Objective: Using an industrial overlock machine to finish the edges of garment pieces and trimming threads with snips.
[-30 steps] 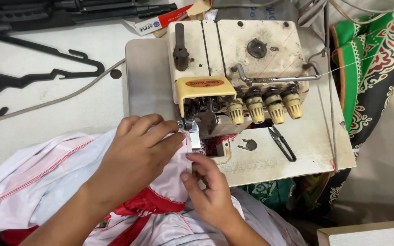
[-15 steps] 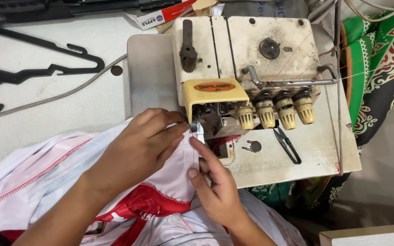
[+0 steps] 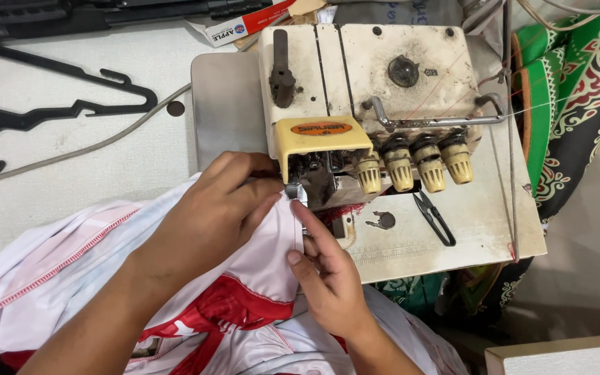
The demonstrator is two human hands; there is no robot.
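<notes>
A cream overlock sewing machine point(image 3: 369, 90) with a yellow front cover and several tension knobs stands on the table. A white and red garment point(image 3: 244, 292) lies in front of it, its edge under the presser foot point(image 3: 298, 191). My left hand point(image 3: 210, 215) presses flat on the cloth just left of the foot, fingertips touching it. My right hand point(image 3: 324, 274) pinches the cloth's edge just below the foot, index finger pointing up at it.
Small black thread snips point(image 3: 433, 217) lie on the machine's base plate to the right. A black clothes hanger point(image 3: 43, 111) and a grey cable point(image 3: 92, 146) rest on the white table at left. Green patterned cloth point(image 3: 564, 90) hangs at right.
The view has shifted slightly. Both hands stay on the cloth at the presser foot, with the right index finger now stretched closer to it.
</notes>
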